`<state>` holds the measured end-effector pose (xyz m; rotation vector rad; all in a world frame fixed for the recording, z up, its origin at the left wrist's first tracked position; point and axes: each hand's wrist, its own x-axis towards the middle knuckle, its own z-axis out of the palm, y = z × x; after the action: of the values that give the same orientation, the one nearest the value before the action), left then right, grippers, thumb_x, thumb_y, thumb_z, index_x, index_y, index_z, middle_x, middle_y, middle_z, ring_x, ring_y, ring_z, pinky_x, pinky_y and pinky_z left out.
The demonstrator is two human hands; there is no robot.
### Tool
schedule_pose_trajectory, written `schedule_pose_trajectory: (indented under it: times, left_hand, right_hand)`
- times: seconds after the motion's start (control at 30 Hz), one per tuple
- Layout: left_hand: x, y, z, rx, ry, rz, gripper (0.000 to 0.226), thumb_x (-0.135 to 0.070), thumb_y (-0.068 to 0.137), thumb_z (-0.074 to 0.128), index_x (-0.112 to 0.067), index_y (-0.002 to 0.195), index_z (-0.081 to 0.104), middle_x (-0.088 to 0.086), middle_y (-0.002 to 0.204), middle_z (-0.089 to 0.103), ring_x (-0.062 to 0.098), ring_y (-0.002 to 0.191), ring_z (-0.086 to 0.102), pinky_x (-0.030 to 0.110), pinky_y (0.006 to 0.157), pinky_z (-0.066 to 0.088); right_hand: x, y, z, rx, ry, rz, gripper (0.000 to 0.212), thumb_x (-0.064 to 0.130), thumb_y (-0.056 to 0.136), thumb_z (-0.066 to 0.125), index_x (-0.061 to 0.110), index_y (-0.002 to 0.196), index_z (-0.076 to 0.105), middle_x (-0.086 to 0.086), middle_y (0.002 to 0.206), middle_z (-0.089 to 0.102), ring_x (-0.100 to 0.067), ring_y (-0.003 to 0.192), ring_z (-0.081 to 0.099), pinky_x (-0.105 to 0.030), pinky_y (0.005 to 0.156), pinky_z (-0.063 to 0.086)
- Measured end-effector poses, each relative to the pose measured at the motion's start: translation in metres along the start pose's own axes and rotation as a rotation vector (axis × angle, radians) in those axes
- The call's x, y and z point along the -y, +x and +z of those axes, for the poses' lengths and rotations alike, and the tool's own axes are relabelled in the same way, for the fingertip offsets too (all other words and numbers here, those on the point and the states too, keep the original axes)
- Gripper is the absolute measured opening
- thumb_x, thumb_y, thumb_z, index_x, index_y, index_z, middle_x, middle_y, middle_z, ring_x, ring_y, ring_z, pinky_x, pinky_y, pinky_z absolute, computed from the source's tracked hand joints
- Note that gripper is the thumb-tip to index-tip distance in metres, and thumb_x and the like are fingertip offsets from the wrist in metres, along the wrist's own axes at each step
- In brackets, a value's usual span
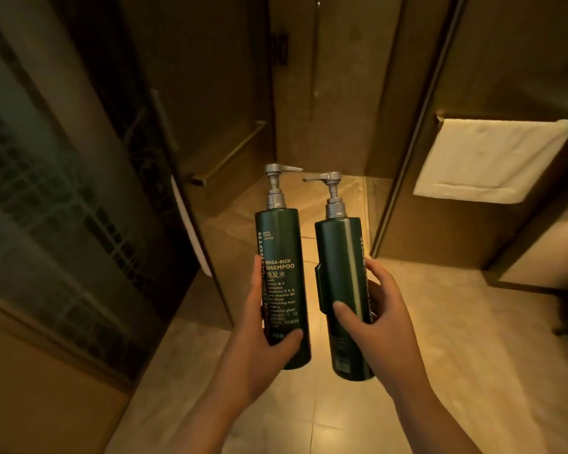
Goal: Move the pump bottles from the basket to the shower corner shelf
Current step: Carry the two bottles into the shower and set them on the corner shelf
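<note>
Mid-carry step, judged from the pic: both bottles out of the basket, basket & corner shelf not in view. Left hand (269, 326) w/ grip wrapped round the lower half of the tall dark-green cylindrical shampoo pump bottle (281, 257), label facing cam, grey plastic pump spout aimed at 3 o'clock. Right hand (377, 309) w/ grip closed round the matching dark-green pump bottle (340, 257), label turned away, spout aimed at 9 o'clock, small flat tab on its side at 9 o'clock. Bottles upright, side by side, near but apart, held over the glossy beige tiled floor (440, 322).

Next, prob: step through the glass shower door (184, 198) at 11 o'clock, find shelf, set each down base-first.

Smooth glossy plastic bodies, likely slick if wet. Folded cream terry towel (492, 158) at 2 o'clock.
</note>
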<state>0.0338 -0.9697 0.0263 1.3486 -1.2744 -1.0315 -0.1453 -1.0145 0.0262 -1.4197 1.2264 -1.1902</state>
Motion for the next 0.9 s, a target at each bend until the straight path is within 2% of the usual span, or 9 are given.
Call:
schedule_pose_trajectory:
  times: [0.07,0.17,0.27,0.33,0.47,0.57,0.73,0.9]
  left_hand:
    - [0.0,0.046,0.015,0.042,-0.025,-0.002,0.11,-0.008,0.077,0.073,-0.072,0.132,0.001,-0.039,0.137,0.033,-0.002,0.128,0.041,0.042,0.105,0.038]
    - [0.001,0.117,0.044,0.062,-0.046,0.034,0.108,-0.01,0.076,0.072,-0.071,0.133,0.002,-0.047,0.131,0.035,-0.008,0.124,0.043,0.033,0.099,0.04]
    - [-0.003,0.185,0.079,0.023,-0.071,0.05,0.108,-0.006,0.079,0.07,-0.071,0.133,0.003,-0.041,0.136,0.033,-0.008,0.125,0.042,0.027,0.096,0.041]
    - [-0.01,0.226,0.099,-0.014,-0.082,0.057,0.108,-0.003,0.08,0.069,-0.07,0.133,0.004,-0.033,0.142,0.032,-0.006,0.126,0.042,0.028,0.099,0.041]
    - [-0.012,0.305,0.123,-0.095,-0.047,0.045,0.109,-0.002,0.08,0.07,-0.072,0.132,0.005,-0.032,0.141,0.033,-0.004,0.126,0.043,0.035,0.102,0.042]
    - [-0.009,0.358,0.124,-0.162,-0.007,0.025,0.11,-0.004,0.08,0.071,-0.073,0.131,0.003,-0.026,0.144,0.031,0.001,0.129,0.041,0.044,0.106,0.039]
    - [0.003,0.452,0.107,-0.235,0.029,-0.003,0.112,-0.003,0.079,0.071,-0.073,0.131,0.001,-0.023,0.145,0.031,0.005,0.131,0.038,0.051,0.108,0.035]
    - [0.029,0.569,0.076,-0.254,0.029,0.015,0.114,0.0,0.077,0.072,-0.073,0.131,0.003,-0.042,0.128,0.033,-0.001,0.125,0.041,0.047,0.106,0.036]
  right_hand:
    - [-0.007,0.042,-0.016,-0.035,0.001,-0.005,0.07,0.027,0.073,0.075,0.061,0.122,0.037,0.036,0.102,0.057,0.018,0.096,0.054,-0.001,0.061,0.045]
    - [-0.018,0.112,-0.041,-0.058,0.002,-0.033,0.07,0.027,0.073,0.075,0.059,0.123,0.037,0.044,0.101,0.055,0.022,0.097,0.051,0.001,0.062,0.043]
    - [-0.026,0.186,-0.07,-0.032,0.011,-0.074,0.07,0.025,0.074,0.075,0.062,0.119,0.035,0.051,0.103,0.049,0.024,0.1,0.048,0.003,0.066,0.04]
    - [-0.027,0.235,-0.086,-0.007,0.002,-0.092,0.071,0.025,0.074,0.074,0.062,0.119,0.035,0.052,0.104,0.047,0.025,0.101,0.046,0.003,0.067,0.04]
    - [-0.039,0.326,-0.104,0.012,-0.002,-0.131,0.07,0.023,0.074,0.074,0.06,0.119,0.035,0.053,0.104,0.046,0.026,0.101,0.046,0.003,0.067,0.04]
    - [-0.05,0.386,-0.104,0.019,0.019,-0.133,0.072,0.022,0.074,0.075,0.057,0.122,0.034,0.054,0.102,0.046,0.026,0.1,0.046,0.004,0.066,0.039]
    - [-0.068,0.488,-0.085,0.033,0.029,-0.132,0.074,0.017,0.074,0.075,0.044,0.13,0.036,0.054,0.1,0.047,0.023,0.1,0.049,0.003,0.069,0.04]
    - [-0.084,0.595,-0.046,-0.015,0.009,-0.152,0.074,0.019,0.072,0.076,0.043,0.13,0.037,0.05,0.103,0.049,0.019,0.103,0.051,0.001,0.072,0.042]
